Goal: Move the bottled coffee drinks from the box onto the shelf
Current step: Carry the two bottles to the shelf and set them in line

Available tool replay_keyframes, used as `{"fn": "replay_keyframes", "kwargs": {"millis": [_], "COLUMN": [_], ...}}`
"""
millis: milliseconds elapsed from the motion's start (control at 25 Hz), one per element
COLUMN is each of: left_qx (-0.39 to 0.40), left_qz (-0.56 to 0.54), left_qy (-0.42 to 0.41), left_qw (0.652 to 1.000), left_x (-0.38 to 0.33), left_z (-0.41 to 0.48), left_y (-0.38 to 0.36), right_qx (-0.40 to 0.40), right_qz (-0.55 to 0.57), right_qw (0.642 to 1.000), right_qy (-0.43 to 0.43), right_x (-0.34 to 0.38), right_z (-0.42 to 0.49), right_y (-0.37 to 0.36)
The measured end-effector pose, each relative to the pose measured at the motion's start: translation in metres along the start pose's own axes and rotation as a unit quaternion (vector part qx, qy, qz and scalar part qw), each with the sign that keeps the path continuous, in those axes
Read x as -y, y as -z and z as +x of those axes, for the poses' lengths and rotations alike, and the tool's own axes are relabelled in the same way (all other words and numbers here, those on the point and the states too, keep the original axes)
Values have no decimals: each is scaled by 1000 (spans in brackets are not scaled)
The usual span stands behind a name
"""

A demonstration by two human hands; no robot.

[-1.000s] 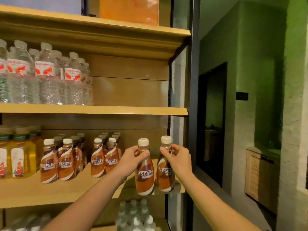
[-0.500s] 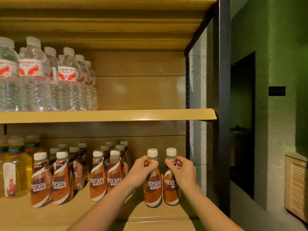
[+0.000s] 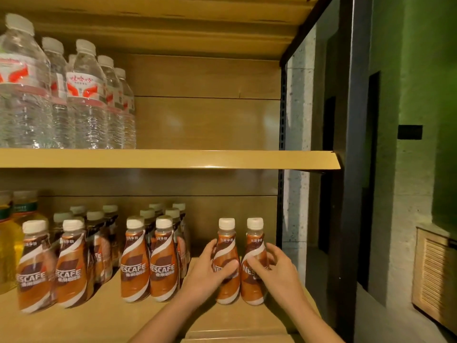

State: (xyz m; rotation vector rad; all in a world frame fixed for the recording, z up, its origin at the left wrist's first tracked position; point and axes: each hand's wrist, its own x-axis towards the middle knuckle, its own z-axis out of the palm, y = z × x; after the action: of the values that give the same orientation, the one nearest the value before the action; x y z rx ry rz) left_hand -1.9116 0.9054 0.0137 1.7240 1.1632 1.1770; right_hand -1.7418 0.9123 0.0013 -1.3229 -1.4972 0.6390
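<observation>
Coffee bottles upright, apparently inside left hand and right hand grip.

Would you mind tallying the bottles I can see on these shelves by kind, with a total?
Nescafe coffee bottles: 14, including one in the left hand and one in the right hand
Clear water bottles: 6 in view
Yellow drink bottles: 2, cut off at the left edge
Total: 22 visible

dim green wall with a dark doorway and a low slatted wooden cabinet.
</observation>
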Motion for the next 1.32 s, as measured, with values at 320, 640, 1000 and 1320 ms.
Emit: {"fn": "replay_keyframes", "kwargs": {"millis": [320,640,1000,1320], "left_qx": [-40,-3,-25,-30], "left_qz": [276,290,326,354], "left_qy": [48,86,143,63], "left_qw": [959,953,934,933], "left_x": [46,66,66,19], "left_z": [-3,52,76,8], "left_y": [-11,0,1,-4], "right_qx": [35,37,55,29], "right_qz": [-270,-336,-322,-336], "right_qw": [962,941,944,941], "right_qy": [-14,-22,-55,-10], "right_x": [-24,-23,-31,2], "right_z": [-10,35,59,7], "right_y": [-4,-29,-38,-17]}}
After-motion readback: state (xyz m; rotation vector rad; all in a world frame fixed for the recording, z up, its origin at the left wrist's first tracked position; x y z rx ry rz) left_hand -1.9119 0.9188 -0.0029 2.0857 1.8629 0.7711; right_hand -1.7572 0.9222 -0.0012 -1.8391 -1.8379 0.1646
